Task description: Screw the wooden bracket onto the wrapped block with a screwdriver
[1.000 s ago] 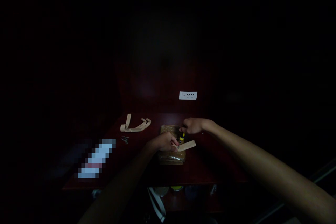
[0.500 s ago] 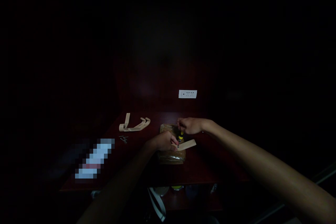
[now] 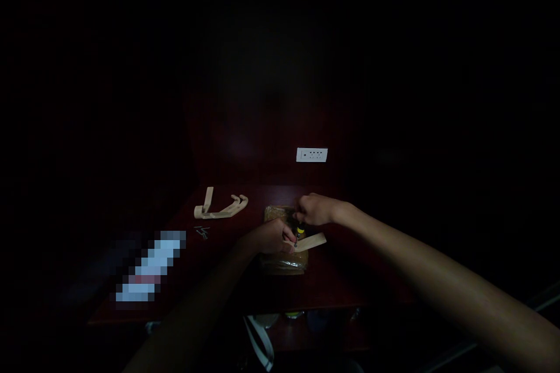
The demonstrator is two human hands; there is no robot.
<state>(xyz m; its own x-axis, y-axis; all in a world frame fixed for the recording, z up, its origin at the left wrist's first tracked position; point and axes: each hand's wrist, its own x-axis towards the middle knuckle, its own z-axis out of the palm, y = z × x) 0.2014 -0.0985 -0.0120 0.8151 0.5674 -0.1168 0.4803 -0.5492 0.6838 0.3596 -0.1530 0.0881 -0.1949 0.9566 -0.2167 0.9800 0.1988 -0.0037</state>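
A pale wooden piece lies across a brown package wrapped in clear plastic. My left hand is closed on the piece's left end, with thumb and fingers near the tool's tip. In my right hand is a screwdriver with a yellow and black handle, held upright. Its tip meets the wooden piece beside my left fingertips; any screw under it is too small to make out. Most of the handle is hidden inside my right fist.
On the dark red table, curved wooden parts lie at the back left. Several screws are scattered in front of them. A blurred-out pale sheet sits at the left edge. A white socket panel is on the wall. Below hangs a white strap.
My right hand has come slightly lower over the screwdriver, and less of the handle shows. My left hand stays on the wooden piece. The whole view has shifted a little.
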